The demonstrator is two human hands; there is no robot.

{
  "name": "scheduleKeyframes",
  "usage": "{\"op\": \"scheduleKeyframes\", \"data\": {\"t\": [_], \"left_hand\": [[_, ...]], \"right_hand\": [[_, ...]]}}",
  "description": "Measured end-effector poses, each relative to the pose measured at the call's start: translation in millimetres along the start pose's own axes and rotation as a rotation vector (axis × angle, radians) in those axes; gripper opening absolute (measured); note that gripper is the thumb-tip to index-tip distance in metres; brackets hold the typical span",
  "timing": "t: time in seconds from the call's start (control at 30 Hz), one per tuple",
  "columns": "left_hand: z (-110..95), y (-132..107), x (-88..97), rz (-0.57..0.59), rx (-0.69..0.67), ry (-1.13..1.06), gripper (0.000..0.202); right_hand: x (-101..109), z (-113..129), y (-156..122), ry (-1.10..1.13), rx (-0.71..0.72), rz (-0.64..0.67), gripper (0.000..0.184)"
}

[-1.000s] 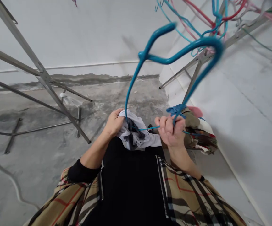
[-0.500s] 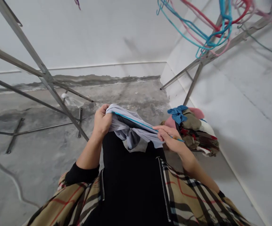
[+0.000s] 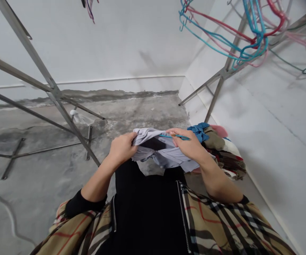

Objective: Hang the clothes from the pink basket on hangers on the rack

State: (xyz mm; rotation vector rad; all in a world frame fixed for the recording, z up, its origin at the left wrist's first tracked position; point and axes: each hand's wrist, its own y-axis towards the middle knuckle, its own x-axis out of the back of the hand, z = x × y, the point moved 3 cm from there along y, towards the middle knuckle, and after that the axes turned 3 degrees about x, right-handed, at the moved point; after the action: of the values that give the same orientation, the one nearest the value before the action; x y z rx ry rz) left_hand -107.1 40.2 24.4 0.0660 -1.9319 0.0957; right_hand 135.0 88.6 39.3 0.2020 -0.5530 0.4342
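L hand (image 3: 122,148) is on the left edge of a pale lilac-grey garment (image 3: 155,150), fingers (image 3: 131,140) together & clamped on the gathered cloth. R hand (image 3: 188,144) is at the garment's right side, fingers (image 3: 178,131) pinched on a thin teal hanger rod (image 3: 174,136), w/ the rest of the hanger hidden in/behind the cloth. Garment is held up in front of the person's black top (image 3: 147,212), btwn both hands, its opening pulled apart & showing a dark inside; any small marks there are too small to read. Black top has a zip (image 3: 184,221) down the front, under an open tan plaid jacket (image 3: 216,223) w/ black, white & red checks; no readable brand or label on it. Just right of R hand is a heap of mixed clothes (image 3: 223,154) on the concrete floor (image 3: 142,113), w/ a blue cloth (image 3: 198,131) on top & a pink piece (image 3: 219,131) behind. Steel drying racks (image 3: 44,85) stand on both sides, a tangle of teal, red & pink hangers (image 3: 248,39) hangs top right, & a clear plastic bag (image 3: 81,119) sits by the left rack's leg.
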Motion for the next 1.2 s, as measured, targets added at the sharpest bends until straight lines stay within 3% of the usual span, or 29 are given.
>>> {"op": "scheduleKeyframes", "data": {"t": [0.1,0.2,0.27,0.3,0.43,0.6,0.67,0.77,0.83,0.93,1.07,1.2], "left_hand": [[9.1,-2.6,13.0,0.1,-0.113,-0.016,0.036],[18.1,4.9,32.4,-0.092,-0.203,-0.075,0.056],[16.3,13.4,38.6,-0.253,-0.294,-0.027,0.056],[12.8,18.3,37.7,-0.279,-0.359,0.004,0.052],[-3.3,35.0,27.3,-0.203,-0.549,-0.033,0.037],[-4.1,40.3,50.0,-0.414,-0.473,-0.154,0.036],[0.5,41.3,65.7,-0.486,-0.43,-0.188,0.034],[9.9,46.0,87.8,-0.549,-0.383,-0.257,0.031],[17.1,51.3,99.0,-0.565,-0.334,-0.302,0.03],[26.2,59.4,109.3,-0.542,-0.271,-0.373,0.031],[32.6,62.6,114.7,-0.537,-0.257,-0.452,0.031],[32.4,57.2,115.7,-0.508,-0.295,-0.47,0.034]], "right_hand": [[7.3,14.2,5.1,0.048,0.007,-0.02,0.029],[13.3,27.1,8.0,0.111,0.002,-0.015,0.03],[15.7,36.3,10.7,0.136,0.025,0.011,0.031],[16.8,41.1,12.4,0.147,0.045,0.026,0.032],[26.6,59.0,18.7,0.173,0.108,0.05,0.036],[58.2,55.7,18.4,0.069,0.298,-0.002,0.055],[73.0,40.1,16.6,-0.017,0.356,-0.066,0.062],[84.9,10.6,17.3,-0.143,0.321,-0.057,0.062],[86.9,-3.7,19.5,-0.143,0.288,-0.067,0.051],[87.2,-10.9,22.4,-0.066,0.297,-0.206,0.04],[89.0,-8.1,26.5,0.024,0.337,-0.41,0.04],[95.0,-3.8,33.6,0.061,0.367,-0.502,0.042]]}}
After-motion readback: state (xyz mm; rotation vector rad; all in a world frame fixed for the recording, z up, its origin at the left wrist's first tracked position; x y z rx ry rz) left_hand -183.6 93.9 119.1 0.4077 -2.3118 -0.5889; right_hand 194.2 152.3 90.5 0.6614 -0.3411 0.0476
